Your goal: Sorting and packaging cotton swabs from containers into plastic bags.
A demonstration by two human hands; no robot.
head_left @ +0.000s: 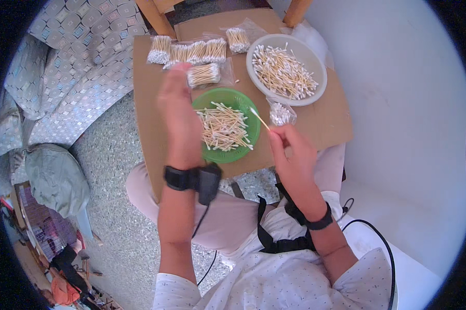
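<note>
My right hand (296, 155) pinches a cotton swab (260, 119) by its lower end, with one white tip pointing up and left, at the right rim of the green basket (223, 94). Loose cotton swabs (223, 126) lie heaped in that basket. Smeared by motion, my left hand (180, 111) is raised over the basket's left side, its fingertips close to a bagged bundle of swabs (203, 75). Its fingers are too blurred to read. A small clear bag (281, 113) with white-tipped pieces lies just beyond my right hand.
A white bowl (322, 88) full of loose swabs stands at the back right of the cardboard-topped surface (326, 121). Along the far edge lie several bagged swab bundles (196, 51). A wooden chair leg (158, 20) rises behind. Patterned fabric (88, 46) hangs at left; a pale wall is at right.
</note>
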